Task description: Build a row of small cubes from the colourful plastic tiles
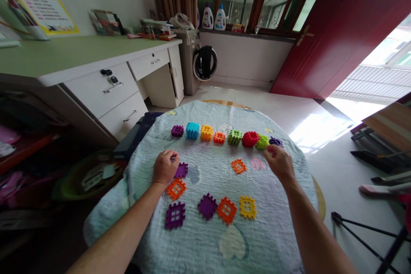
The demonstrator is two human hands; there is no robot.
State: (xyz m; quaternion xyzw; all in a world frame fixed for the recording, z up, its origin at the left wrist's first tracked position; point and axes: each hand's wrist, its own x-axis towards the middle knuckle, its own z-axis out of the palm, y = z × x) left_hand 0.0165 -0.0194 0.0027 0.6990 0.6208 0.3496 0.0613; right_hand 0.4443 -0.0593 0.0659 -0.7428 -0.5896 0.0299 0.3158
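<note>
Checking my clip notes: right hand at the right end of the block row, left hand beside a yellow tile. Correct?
Not quite: the head view shows the left hand beside a purple tile. The right hand is at the right end of the block row.

One head-worn camera faces forward, down over a table (272, 222).

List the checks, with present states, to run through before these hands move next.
1. Right hand beside the lime-green notched plastic block: ok.
2. Right-hand grip on that block: cannot tell; contact is unclear.
3. Left hand empty: cannot tell; fingers are curled.
4. Visible gap between lime-green block and red notched plastic block: not ok; none shows.
5. Yellow square windowed plastic tile unobstructed on the pale-blue cloth: ok.
</note>
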